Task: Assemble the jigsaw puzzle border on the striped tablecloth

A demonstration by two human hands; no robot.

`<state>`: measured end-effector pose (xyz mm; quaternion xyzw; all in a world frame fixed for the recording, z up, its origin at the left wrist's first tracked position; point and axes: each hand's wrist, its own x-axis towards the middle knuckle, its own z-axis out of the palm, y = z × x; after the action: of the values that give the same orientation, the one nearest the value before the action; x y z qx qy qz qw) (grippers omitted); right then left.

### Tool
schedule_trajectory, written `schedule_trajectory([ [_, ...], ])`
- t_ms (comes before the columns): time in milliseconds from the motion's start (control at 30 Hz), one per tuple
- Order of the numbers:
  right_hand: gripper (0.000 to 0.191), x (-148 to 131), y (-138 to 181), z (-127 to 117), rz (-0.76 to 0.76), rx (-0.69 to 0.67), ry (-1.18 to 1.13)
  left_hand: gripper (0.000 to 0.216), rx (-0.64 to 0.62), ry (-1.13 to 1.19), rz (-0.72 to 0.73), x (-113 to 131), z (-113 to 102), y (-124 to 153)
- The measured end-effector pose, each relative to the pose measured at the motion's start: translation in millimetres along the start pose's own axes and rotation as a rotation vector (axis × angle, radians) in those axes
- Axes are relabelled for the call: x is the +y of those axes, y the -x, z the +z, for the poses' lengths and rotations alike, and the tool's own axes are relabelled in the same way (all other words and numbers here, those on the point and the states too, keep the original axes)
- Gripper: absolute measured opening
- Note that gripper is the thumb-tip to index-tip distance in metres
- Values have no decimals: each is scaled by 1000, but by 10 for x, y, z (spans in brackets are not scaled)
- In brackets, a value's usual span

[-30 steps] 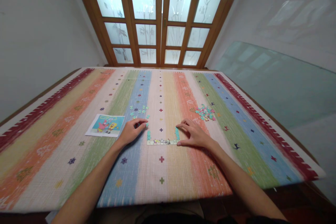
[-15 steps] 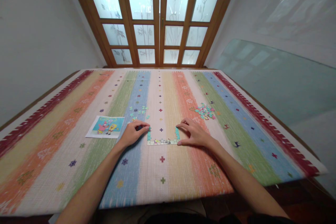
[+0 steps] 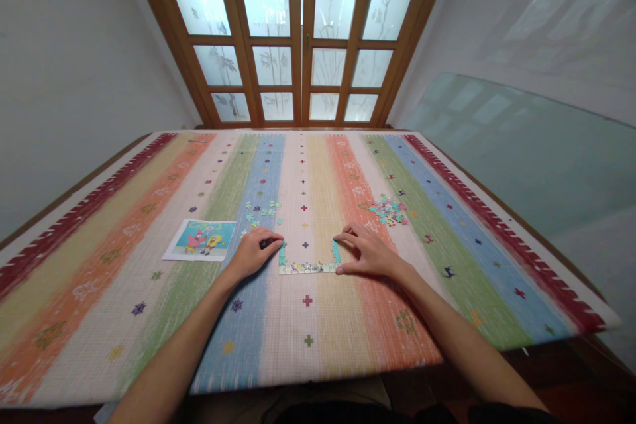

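Note:
A partly joined jigsaw puzzle (image 3: 308,268) lies flat before me, a U-shaped border with a pale bottom row and teal sides. My left hand (image 3: 256,253) is closed, with thumb and forefinger pinched on a small teal puzzle piece (image 3: 283,244) at the top of the left side. My right hand (image 3: 368,253) grips the right side of the border, its forefinger at the upper end and its thumb by the lower corner. Partly behind my left hand, several loose teal pieces (image 3: 252,217) lie scattered.
A printed cartoon picture (image 3: 199,240) lies left of my left hand. Beyond my right hand is a heap of mixed puzzle pieces (image 3: 390,211). A striped cloth (image 3: 308,324) covers the table; wooden glazed doors (image 3: 301,46) stand behind its far edge.
Both hands stay at the sides of the puzzle border. My left fingers shift very slightly; the puzzle and the loose pieces look the same.

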<state>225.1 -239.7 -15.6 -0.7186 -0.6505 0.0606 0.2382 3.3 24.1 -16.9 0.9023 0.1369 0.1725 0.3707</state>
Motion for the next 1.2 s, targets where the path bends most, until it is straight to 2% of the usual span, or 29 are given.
schedule_trajectory([
  [533,66,-17,-7,-25,3,-3,4,18,-4,-75,60,-33,21,2],
  [767,74,13,3,-16,8,-5,-36,18,-3,-67,76,-55,36,4],
  [1200,69,-12,19,-56,-6,-27,-23,16,25,-90,98,-42,40,14],
])
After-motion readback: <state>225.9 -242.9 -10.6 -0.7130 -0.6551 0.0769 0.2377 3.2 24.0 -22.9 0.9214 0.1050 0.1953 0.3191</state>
